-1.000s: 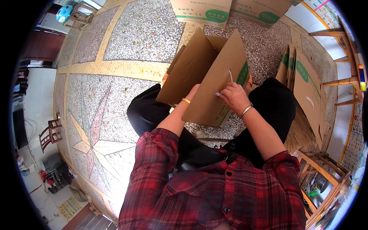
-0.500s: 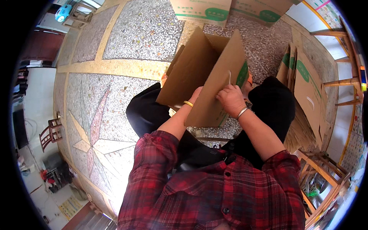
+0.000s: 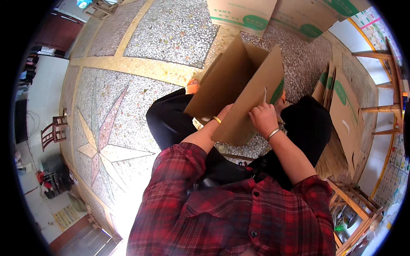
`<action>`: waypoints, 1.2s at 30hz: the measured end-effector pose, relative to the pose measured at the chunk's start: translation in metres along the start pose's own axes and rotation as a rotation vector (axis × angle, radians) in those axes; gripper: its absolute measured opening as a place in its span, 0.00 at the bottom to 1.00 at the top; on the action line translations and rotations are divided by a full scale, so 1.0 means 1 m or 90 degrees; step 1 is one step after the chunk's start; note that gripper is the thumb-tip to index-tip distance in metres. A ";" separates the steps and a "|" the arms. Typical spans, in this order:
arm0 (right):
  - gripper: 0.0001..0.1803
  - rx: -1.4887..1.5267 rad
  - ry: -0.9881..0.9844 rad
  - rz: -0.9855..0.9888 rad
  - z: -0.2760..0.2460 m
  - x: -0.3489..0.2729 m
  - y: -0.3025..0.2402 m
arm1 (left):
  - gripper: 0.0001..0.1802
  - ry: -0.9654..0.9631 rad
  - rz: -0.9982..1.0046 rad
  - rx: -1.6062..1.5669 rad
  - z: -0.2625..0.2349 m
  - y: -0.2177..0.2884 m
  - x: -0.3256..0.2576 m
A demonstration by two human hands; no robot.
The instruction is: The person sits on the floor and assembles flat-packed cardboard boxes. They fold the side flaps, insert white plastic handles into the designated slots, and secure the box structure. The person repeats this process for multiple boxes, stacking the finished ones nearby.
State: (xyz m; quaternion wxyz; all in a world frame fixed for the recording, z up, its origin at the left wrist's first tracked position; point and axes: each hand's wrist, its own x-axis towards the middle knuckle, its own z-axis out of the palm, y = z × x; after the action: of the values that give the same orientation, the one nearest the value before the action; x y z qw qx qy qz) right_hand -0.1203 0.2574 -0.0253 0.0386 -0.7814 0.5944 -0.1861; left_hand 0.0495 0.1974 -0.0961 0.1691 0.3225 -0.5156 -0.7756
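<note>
A brown cardboard box with a green print stands between my knees, its top open toward me. My left hand reaches inside behind the right-hand panel; its fingers are hidden there. On the outer face of that panel, my right hand has its fingers curled and pinched together. They meet the lower end of a thin white handle strip that sticks out of the cardboard.
Two printed boxes stand at the far side. To my right lean several flattened cartons, one with a curved white strip. Wooden stools stand along the right; a small chair is at the left.
The view has shifted, so the box and both hands appear slightly lower and farther right. My hands keep about the same places on the box, the right still by the white strip.
</note>
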 end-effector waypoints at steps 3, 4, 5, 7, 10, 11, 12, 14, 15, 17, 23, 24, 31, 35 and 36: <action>0.08 0.001 -0.005 -0.007 0.000 -0.008 -0.001 | 0.16 -0.010 0.035 0.008 0.005 0.004 -0.008; 0.08 -0.001 -0.004 -0.005 -0.003 -0.009 0.001 | 0.16 -0.017 0.047 0.011 0.008 0.006 -0.009; 0.08 -0.002 -0.002 -0.003 -0.005 -0.009 0.001 | 0.16 -0.025 0.060 0.014 0.011 0.008 -0.009; 0.08 0.000 0.000 0.005 -0.006 -0.012 0.000 | 0.16 -0.028 0.105 -0.020 0.014 -0.002 -0.006; 0.08 0.000 0.002 0.010 -0.006 -0.015 0.002 | 0.16 -0.025 0.037 -0.100 0.011 -0.011 0.000; 0.08 -0.001 0.003 0.011 -0.006 -0.015 0.003 | 0.16 -0.023 -0.009 -0.131 0.010 -0.008 0.001; 0.08 0.002 0.011 0.015 -0.006 -0.014 0.003 | 0.16 -0.030 -0.024 -0.147 0.011 -0.007 0.002; 0.08 0.012 0.024 0.016 -0.006 -0.013 0.002 | 0.16 -0.036 -0.053 -0.183 0.019 0.017 -0.008; 0.08 0.010 0.026 0.017 -0.007 -0.013 0.000 | 0.16 -0.034 -0.026 -0.082 0.018 0.017 -0.010; 0.07 0.025 0.034 0.003 -0.008 -0.009 -0.006 | 0.15 -0.005 0.017 0.128 0.010 0.020 -0.015; 0.04 0.053 -0.011 -0.043 -0.017 -0.012 0.009 | 0.12 0.073 0.120 0.344 0.018 0.015 0.002; 0.04 0.077 -0.014 -0.071 -0.018 -0.009 0.010 | 0.13 0.077 0.111 0.373 0.018 0.018 0.000; 0.03 0.030 -0.014 -0.108 -0.015 -0.008 0.015 | 0.11 0.194 0.114 0.285 0.021 0.012 0.004; 0.03 -0.016 -0.021 -0.089 -0.013 -0.008 0.013 | 0.11 0.225 0.108 0.300 0.024 0.017 0.004; 0.03 -0.014 -0.019 -0.090 -0.012 -0.008 0.011 | 0.10 0.232 0.113 0.300 0.024 0.017 0.003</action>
State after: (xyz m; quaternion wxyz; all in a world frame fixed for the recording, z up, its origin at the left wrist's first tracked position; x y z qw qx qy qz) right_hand -0.1368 0.2639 -0.0191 0.0257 -0.8244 0.5393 -0.1698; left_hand 0.0300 0.2052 -0.0753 0.2464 0.4402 -0.6684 -0.5466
